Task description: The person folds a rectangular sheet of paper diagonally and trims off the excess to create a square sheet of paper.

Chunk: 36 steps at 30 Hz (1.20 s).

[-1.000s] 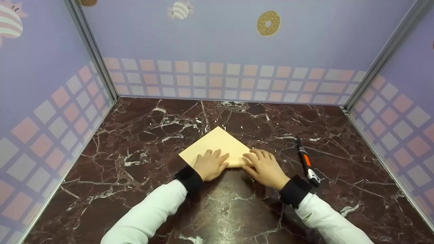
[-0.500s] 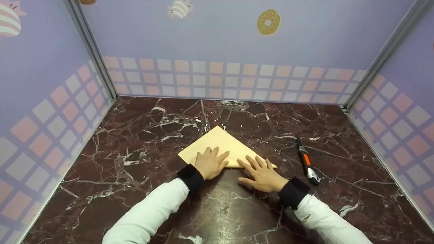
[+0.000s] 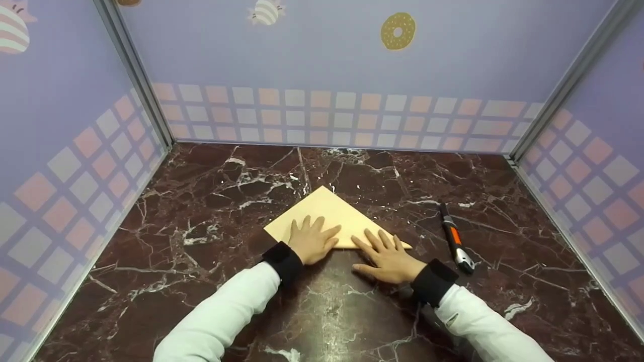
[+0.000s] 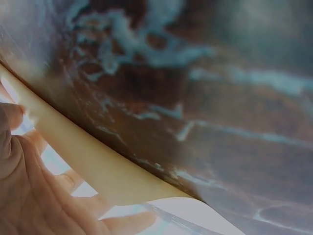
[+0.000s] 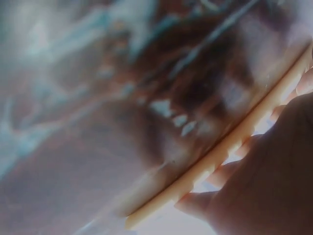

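A sheet of pale yellow paper [image 3: 324, 208], folded along its near edge, lies on the dark marbled table. My left hand [image 3: 310, 241] rests flat on its left half with fingers spread. My right hand [image 3: 390, 257] lies on the right part of the fold, fingers spread and straight, its thumb over the table. Past the right fingers the paper narrows to a pointed corner. In the left wrist view the paper's edge [image 4: 98, 156] bows up beside the left fingers. The right wrist view has the folded edge [image 5: 215, 156] running along under the right fingertips.
A black and orange utility knife [image 3: 456, 239] lies on the table [image 3: 201, 291] to the right of the right hand. Small white scraps dot the tabletop beyond the paper. Purple patterned panels [image 3: 322, 55] wall in the back and both sides.
My right hand has slid slightly toward me and its fingers have straightened and spread, pressing the fold flat; the paper's right corner now shows. The left hand has barely moved.
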Available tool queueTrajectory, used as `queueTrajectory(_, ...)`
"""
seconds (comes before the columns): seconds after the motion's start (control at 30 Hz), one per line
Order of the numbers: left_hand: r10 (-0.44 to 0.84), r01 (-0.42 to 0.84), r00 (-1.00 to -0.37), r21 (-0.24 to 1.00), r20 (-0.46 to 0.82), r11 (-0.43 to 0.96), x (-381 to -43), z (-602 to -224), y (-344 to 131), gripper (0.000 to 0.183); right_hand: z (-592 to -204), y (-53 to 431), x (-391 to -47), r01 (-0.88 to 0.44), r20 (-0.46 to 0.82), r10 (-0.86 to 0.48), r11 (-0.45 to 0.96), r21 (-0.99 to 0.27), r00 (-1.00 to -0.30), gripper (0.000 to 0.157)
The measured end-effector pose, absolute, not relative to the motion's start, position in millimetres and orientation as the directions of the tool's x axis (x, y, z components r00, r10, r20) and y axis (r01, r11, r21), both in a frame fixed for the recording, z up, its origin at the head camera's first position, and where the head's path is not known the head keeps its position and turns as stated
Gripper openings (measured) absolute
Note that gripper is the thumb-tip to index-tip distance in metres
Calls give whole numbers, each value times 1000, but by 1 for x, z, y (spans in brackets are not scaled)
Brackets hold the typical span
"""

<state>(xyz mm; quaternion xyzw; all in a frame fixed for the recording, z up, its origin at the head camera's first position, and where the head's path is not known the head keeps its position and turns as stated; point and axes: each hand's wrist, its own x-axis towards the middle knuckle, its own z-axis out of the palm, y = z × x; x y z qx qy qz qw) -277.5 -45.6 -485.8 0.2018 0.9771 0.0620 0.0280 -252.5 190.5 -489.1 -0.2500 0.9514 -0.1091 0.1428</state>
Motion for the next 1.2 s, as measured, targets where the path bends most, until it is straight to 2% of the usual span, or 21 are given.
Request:
queueTrajectory(0.4,375,360,-924,165,-72,918,-281,-484,-45,48,-490,191,-255,-443,-234,-511,849,-287,-827,77)
queueTrajectory(1.2,366,360,-929,91,-52,928,-281,-481,-42,48,-489,190,-257,-430,-235,-497,857,-284,-836,75)
